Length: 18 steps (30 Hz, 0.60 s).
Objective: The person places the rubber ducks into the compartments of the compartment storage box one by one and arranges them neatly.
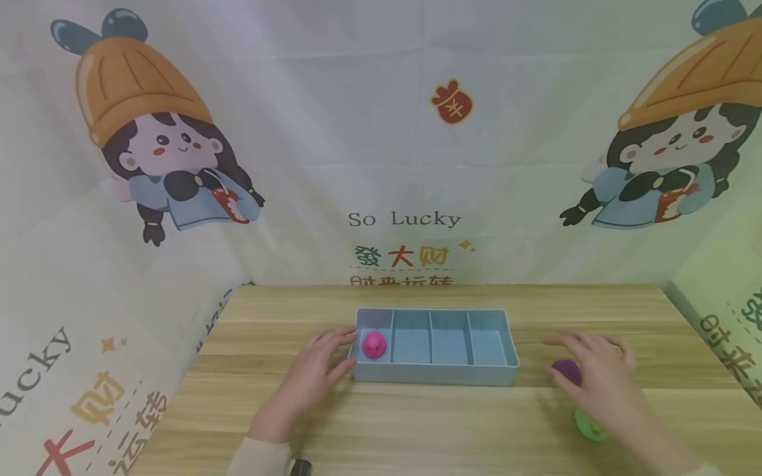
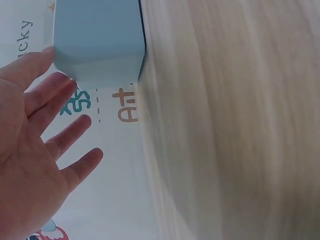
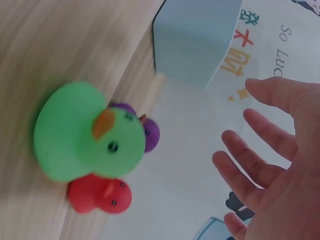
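A light blue tray [image 1: 434, 375] with several compartments sits on the table, and a pink rubber duck [image 1: 374, 344] is in its leftmost compartment. My left hand [image 1: 312, 370] is at the tray's left end; in the left wrist view its thumb and index fingertips [image 2: 46, 51] meet the tray's edge, the other fingers spread. To the right, my right hand [image 1: 598, 377] hovers over a purple rubber duck [image 1: 565, 371], fingers apart and holding nothing. A green rubber duck [image 1: 589, 425] lies nearer the front, partly under the wrist. The right wrist view also shows a red rubber duck [image 3: 100, 194], hidden from the head view.
The wooden table [image 1: 428, 430] ends at a printed cloth backdrop [image 1: 333, 132], with cloth at both sides too. A small black object [image 1: 301, 467] shows beside the left sleeve at the bottom edge.
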Motion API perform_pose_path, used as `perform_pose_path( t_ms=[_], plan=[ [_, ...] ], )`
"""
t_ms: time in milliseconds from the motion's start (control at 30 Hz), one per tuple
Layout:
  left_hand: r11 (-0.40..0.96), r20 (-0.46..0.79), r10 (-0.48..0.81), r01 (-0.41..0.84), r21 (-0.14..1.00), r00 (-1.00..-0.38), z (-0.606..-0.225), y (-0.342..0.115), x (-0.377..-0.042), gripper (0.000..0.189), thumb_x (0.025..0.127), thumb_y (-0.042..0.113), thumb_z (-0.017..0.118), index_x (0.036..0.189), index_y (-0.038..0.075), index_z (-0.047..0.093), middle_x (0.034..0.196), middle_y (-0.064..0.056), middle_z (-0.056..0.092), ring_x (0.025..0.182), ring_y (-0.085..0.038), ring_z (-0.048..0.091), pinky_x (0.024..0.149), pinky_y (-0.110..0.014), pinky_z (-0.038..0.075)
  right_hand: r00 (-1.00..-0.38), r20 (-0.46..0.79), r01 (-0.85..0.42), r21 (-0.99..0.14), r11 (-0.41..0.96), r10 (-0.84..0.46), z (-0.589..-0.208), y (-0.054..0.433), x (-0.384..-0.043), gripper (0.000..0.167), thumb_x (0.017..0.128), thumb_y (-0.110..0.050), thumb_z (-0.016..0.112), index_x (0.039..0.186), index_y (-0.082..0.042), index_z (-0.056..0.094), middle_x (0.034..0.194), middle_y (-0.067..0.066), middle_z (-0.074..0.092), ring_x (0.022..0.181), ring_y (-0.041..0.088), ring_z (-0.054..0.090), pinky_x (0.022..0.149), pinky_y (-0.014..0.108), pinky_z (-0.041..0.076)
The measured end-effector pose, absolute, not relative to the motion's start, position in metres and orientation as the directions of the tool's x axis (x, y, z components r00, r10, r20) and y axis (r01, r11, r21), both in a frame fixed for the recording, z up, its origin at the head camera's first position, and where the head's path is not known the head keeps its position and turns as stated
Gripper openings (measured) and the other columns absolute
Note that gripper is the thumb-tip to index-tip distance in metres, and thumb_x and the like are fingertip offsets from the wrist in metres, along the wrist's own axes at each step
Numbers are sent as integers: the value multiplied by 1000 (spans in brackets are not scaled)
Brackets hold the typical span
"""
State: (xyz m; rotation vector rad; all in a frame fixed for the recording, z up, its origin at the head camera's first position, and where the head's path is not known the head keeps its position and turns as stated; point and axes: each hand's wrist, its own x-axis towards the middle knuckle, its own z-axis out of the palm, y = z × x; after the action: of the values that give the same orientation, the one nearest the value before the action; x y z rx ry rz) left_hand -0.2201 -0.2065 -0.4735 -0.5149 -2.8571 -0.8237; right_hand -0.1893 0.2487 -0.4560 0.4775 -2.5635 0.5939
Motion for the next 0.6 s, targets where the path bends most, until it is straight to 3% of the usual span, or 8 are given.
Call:
perform_pose_path(
  t_ms=[433,600],
  plan=[
    [784,232,288,368,499,-929,-473,-207,-218,47,97,21,72,140,6,62,155,-6,55,144,-36,47,122,-60,36,-906,381,-322,-331,887,-186,-471,272,-165,44,74,-35,91,111,-17,75,113,12,75,105,43,68,97,71,29],
    [781,231,283,363,508,-931,-475,-206,-219,47,97,21,72,140,7,61,155,-7,54,144,-34,46,122,-60,36,-947,271,-259,-340,904,-170,-471,283,-160,49,75,-40,91,115,-16,73,108,7,74,94,33,69,97,70,28]
  ],
)
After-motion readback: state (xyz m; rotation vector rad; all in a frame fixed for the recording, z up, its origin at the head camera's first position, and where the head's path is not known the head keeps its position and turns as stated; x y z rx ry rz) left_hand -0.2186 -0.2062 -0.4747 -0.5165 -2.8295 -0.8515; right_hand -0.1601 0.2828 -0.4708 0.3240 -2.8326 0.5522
